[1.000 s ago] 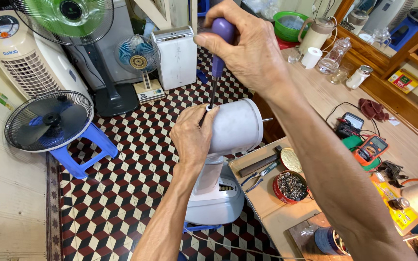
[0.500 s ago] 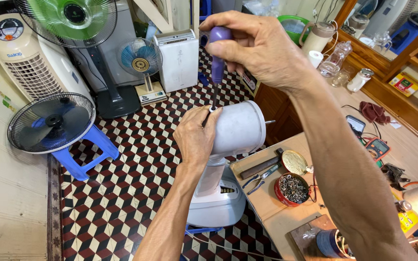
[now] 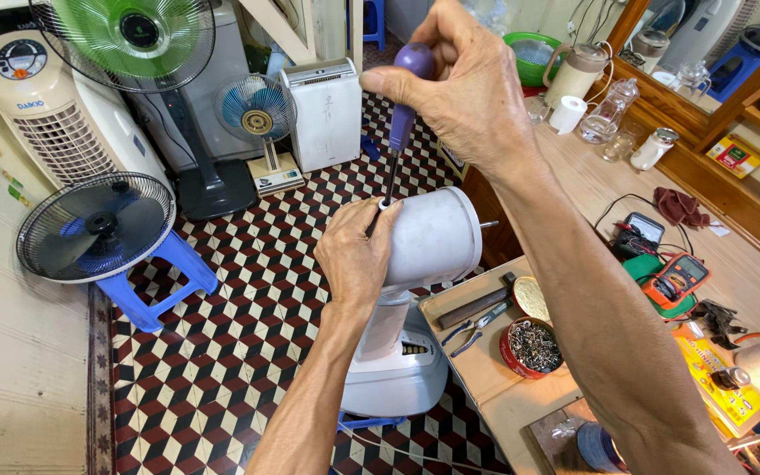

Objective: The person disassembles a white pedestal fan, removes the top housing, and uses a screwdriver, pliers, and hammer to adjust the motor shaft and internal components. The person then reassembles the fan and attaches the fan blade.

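- Head view, the room: a floor (image 3: pixel 222 352) of red, black and white cube-pattern tiles carries several fans; a wooden workbench (image 3: pixel 494 387) runs along the right.
- Head view, the work: the white fan motor housing (image 3: pixel 433 233) stands on its white base (image 3: pixel 398 369) on the floor, just off the workbench's left edge.
- Left hand (image 3: pixel 354 255) is wrapped around the housing's rear, fingers closed on it, thumb beside the screwdriver tip.
- Right hand (image 3: pixel 464 84) is clamped on the purple handle of the screwdriver (image 3: pixel 398 145), whose shaft runs down to the housing's top rear.
- Change: compared with a second ago the handle sits a little higher and more upright, tip in the same spot, so I judge the screw is being turned rather than the tool repositioned.
- On the workbench's near left corner lie pliers (image 3: pixel 472 327) and a round tin of screws (image 3: pixel 531 345).
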